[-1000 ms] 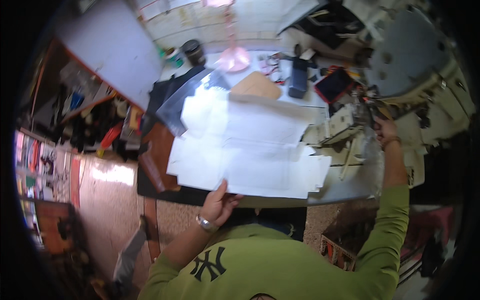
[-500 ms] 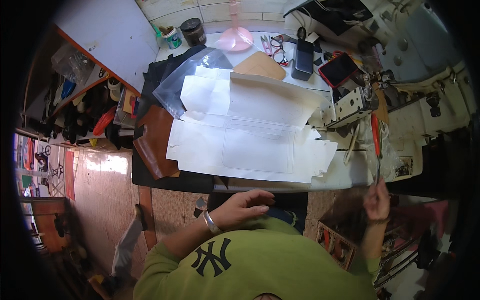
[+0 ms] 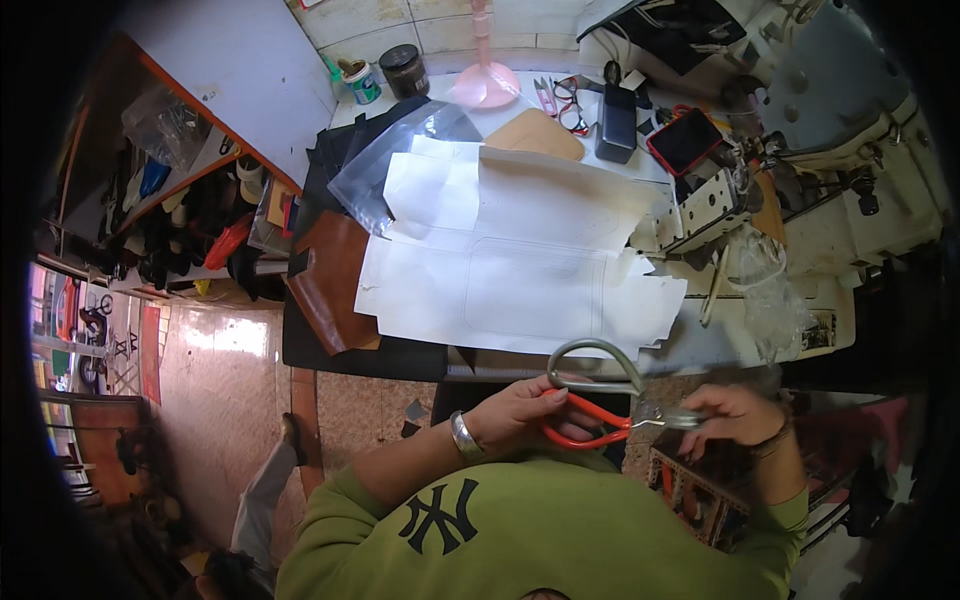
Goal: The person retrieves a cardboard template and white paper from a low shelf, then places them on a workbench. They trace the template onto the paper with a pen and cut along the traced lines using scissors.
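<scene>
A pair of scissors (image 3: 650, 412) is held across my body, just off the front edge of the table. One of its large handle loops is red, the other bare metal, and the loops stand spread apart. My left hand (image 3: 518, 412), with a silver bracelet on the wrist, grips the red loop, its fingers partly behind it. My right hand (image 3: 738, 414) pinches the blade end. On the table lies a big white paper sheet (image 3: 530, 285) with torn edges and a rounded rectangle drawn on it.
Brown leather (image 3: 335, 285) and a clear plastic sheet (image 3: 400, 150) lie left of the paper. A sewing machine (image 3: 700, 212) stands at the right, near a phone (image 3: 684, 142) and a clear bag (image 3: 768, 300). Glasses (image 3: 568, 105) and a pink stand (image 3: 486, 85) are at the back.
My right hand has brought the scissors from the table's right side down and inward, and now holds them by the blades. My left hand has taken hold of the red handle.
</scene>
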`<state>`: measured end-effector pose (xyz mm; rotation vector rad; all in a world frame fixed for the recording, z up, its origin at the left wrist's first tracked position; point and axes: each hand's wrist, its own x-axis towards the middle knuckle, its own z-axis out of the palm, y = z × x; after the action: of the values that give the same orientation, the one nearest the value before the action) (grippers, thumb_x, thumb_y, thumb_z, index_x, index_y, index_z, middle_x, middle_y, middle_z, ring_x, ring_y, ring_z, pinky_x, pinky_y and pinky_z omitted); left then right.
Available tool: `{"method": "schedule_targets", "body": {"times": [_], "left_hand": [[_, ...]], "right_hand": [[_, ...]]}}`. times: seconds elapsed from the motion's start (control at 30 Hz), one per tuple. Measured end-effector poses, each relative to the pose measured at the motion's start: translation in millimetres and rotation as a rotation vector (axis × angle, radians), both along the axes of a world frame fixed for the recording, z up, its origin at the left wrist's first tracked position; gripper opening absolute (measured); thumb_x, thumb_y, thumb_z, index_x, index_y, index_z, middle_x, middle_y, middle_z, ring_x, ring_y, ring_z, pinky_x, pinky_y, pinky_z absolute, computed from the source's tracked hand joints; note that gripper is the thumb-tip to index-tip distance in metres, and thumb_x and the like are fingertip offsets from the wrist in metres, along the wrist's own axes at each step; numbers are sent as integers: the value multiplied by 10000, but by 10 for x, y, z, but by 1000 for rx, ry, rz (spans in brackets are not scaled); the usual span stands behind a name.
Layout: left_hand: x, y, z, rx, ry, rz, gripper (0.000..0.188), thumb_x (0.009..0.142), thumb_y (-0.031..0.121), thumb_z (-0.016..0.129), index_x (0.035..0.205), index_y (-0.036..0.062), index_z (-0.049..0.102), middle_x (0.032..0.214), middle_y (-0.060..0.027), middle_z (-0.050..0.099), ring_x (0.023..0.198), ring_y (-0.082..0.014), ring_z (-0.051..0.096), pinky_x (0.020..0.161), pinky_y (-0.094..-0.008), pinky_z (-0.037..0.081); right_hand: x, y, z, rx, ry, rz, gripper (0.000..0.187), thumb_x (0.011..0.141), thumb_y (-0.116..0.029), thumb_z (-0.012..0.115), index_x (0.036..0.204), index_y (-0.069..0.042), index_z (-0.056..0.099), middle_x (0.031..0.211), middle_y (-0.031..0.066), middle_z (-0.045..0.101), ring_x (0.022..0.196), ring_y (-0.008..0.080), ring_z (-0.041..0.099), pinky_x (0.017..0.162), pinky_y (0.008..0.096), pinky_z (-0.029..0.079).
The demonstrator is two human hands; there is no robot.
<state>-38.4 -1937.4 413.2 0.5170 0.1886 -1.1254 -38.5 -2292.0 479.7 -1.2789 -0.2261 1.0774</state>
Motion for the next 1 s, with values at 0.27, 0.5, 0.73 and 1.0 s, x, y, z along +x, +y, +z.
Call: {"method": "schedule_targets", "body": {"times": [0.27, 0.5, 0.73, 1.0], "left_hand": [[-19, -55, -44, -105, -150, 239, 445, 1024, 271, 409, 1421, 102, 305, 1266, -219, 548, 1128, -296, 598, 967, -453, 481], [-86, -256, -137, -252, -62, 197, 477, 1014, 307, 440, 1420, 93, 308, 1160, -128, 581, 1068, -212, 588, 972, -396, 469], [-173, -116, -211, 130, -276, -28, 444, 1022, 317, 431, 1380, 62, 371, 1158, -76, 568, 1057, -153, 568, 934, -328, 482], [105, 266, -314, 544, -146, 603, 376, 994, 353, 487, 1126, 5, 538, 1021, -152, 671, 935, -234, 686, 737, -305, 582]], "right_hand": [[-148, 368, -904, 923, 299, -452, 1059, 845, -808, 178, 1459, 55, 213, 1111, 375, 565, 809, 425, 626, 817, 513, 480], [-329, 1173, -887, 96, -344, -677, 784, 803, 24, 696, 1449, -63, 259, 1214, 171, 558, 1130, 241, 559, 960, 376, 469], [-239, 1447, -690, 314, -349, -781, 975, 817, -211, 751, 1514, -122, 76, 1129, 180, 562, 1047, 264, 582, 894, 391, 494], [-193, 1099, -679, 218, -157, -747, 589, 841, -148, 655, 1336, -24, 361, 858, 72, 543, 648, 124, 524, 573, 255, 465]]}}
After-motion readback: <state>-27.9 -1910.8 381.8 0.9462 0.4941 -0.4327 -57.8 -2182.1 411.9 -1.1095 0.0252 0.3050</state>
